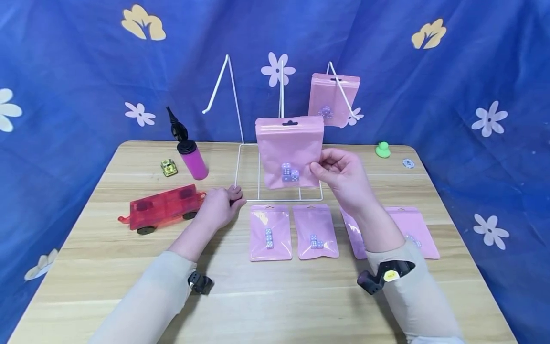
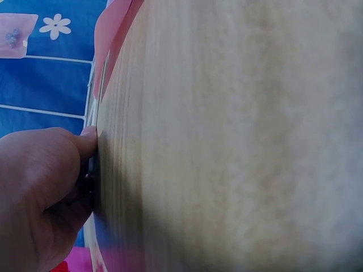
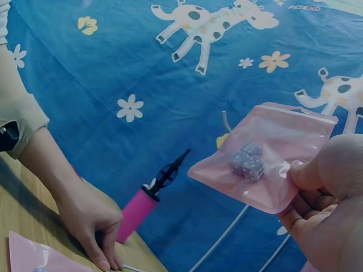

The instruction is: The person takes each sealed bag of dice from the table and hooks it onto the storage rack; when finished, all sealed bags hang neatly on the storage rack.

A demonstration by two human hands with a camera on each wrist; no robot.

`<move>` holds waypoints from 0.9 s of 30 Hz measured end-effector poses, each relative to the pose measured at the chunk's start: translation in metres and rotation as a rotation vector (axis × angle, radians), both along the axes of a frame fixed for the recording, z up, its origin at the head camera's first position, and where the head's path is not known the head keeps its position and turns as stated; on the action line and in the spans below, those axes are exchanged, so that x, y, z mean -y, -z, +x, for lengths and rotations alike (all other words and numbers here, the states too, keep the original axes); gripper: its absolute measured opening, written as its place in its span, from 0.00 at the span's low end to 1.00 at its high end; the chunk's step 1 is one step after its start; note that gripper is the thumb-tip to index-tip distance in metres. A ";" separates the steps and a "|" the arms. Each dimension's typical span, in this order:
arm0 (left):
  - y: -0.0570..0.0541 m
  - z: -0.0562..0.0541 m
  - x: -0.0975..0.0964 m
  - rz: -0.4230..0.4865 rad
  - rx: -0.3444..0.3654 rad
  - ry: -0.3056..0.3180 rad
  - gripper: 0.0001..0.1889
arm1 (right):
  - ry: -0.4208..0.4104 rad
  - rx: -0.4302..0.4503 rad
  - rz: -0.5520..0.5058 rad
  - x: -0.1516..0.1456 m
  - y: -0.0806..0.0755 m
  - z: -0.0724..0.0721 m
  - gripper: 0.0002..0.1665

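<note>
My right hand point(image 1: 343, 177) pinches the right edge of a pink zip bag point(image 1: 290, 143) with dice point(image 3: 248, 165) inside. The bag is upright, its hang hole at the top, in front of the middle prong of a white wire display rack point(image 1: 279, 200). Down at the rack's front left base corner, my left hand point(image 1: 219, 205) holds the wire between thumb and fingers; the left wrist view shows the thumb point(image 2: 86, 141) against it. Another pink bag point(image 1: 320, 95) hangs from the right prong. The left prong point(image 1: 216, 88) carries nothing.
Several pink dice bags point(image 1: 270, 220) lie in a row before the rack, the right ones partly behind my forearm. At left are a red toy trailer point(image 1: 163, 208), a magenta hand pump point(image 1: 193, 162) and a small toy car point(image 1: 169, 167). A green duck point(image 1: 383, 150) and a chip point(image 1: 408, 163) sit at right.
</note>
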State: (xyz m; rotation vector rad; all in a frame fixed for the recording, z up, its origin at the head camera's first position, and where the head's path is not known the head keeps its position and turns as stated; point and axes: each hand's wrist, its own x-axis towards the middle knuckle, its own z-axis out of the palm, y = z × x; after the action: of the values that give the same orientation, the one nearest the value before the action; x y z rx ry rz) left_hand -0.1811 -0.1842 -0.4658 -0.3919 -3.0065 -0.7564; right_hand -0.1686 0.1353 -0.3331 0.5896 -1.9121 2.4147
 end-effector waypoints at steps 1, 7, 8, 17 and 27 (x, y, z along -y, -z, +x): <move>0.000 0.000 0.000 0.000 -0.001 0.001 0.20 | -0.001 0.006 -0.002 0.002 0.001 -0.001 0.13; 0.001 0.000 0.000 -0.010 -0.007 0.001 0.20 | 0.020 0.035 0.007 0.010 0.007 -0.008 0.14; 0.001 0.001 0.000 -0.012 -0.008 0.000 0.20 | 0.022 0.039 0.005 0.011 0.008 -0.010 0.14; -0.001 0.002 -0.001 -0.002 -0.041 0.004 0.19 | 0.060 0.070 0.000 0.019 0.015 -0.024 0.12; -0.001 0.002 -0.001 0.005 -0.031 0.006 0.19 | 0.077 0.095 0.025 0.023 0.022 -0.055 0.09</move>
State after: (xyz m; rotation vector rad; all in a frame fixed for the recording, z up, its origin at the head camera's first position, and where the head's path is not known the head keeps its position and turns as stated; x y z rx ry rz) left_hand -0.1787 -0.1827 -0.4644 -0.4080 -2.9760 -0.7504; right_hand -0.2235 0.1119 -0.3548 0.4014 -1.9639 2.4163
